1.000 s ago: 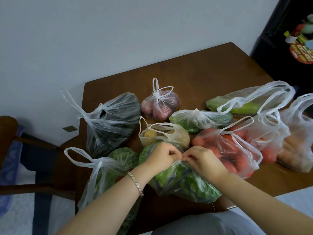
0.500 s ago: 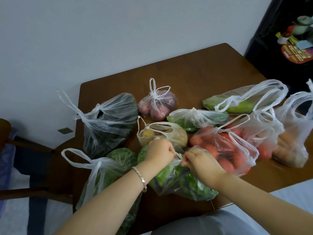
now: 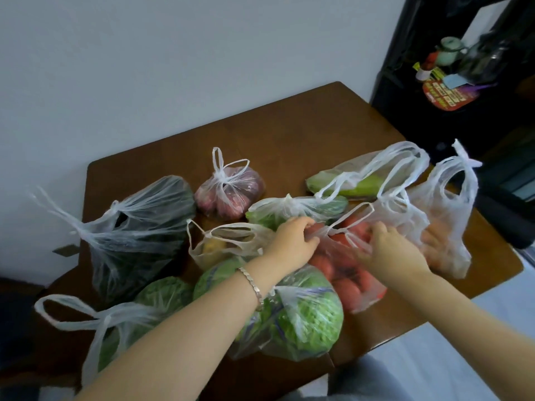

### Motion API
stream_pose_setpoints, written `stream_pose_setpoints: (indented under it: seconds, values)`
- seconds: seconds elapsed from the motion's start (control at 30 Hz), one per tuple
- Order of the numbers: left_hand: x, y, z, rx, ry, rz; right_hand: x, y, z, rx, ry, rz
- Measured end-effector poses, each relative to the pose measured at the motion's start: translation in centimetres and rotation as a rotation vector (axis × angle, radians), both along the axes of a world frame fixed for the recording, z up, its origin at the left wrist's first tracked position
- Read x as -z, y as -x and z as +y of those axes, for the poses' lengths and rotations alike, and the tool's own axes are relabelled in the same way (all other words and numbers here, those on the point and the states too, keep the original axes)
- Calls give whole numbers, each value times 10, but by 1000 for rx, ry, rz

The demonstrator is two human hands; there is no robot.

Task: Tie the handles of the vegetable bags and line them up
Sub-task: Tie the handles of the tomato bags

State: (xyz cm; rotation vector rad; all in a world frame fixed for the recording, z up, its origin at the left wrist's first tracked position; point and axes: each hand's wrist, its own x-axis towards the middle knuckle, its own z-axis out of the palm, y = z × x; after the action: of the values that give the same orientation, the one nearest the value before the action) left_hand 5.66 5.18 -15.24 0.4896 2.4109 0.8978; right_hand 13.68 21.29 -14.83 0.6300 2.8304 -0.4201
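The clear tomato bag (image 3: pixel 350 282) lies right of centre on the brown table (image 3: pixel 289 134), its handles loose. My left hand (image 3: pixel 295 240) grips the bag's left handle edge. My right hand (image 3: pixel 390 248) curls over the plastic on its right side, by the other handle. Just in front lies the cabbage bag (image 3: pixel 309 316), closed at the top, with my left forearm passing over it. A potato bag (image 3: pixel 228 247) with open handles sits to the left of my left hand.
Around them lie a tied onion bag (image 3: pixel 228 189), a dark greens bag (image 3: pixel 139 227), a second cabbage bag (image 3: pixel 162 296), a cucumber bag (image 3: pixel 295 209), a long green vegetable bag (image 3: pixel 362 183) and a carrot bag (image 3: pixel 445 227). A black shelf (image 3: pixel 463 82) stands at the right.
Both hands have let go of the front cabbage bag's top and moved forward and right onto the tomato bag. The view has shifted slightly to the right.
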Motion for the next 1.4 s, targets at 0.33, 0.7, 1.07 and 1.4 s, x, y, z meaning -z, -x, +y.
stream_pose_setpoints:
  seconds: [0.33,0.7,1.07,1.4]
  values:
    - [-6,5,58,-186,34,86,3,17,54,-400,216,2]
    - [-61,-13,49,-514,-112,81,-32,23,69,-429,956,226]
    - [-24,-22,61,-466,-618,-223,9,28,44,244,1491,279]
    - [-11,-16,66,-727,-673,-641,25,34,25,451,1439,222]
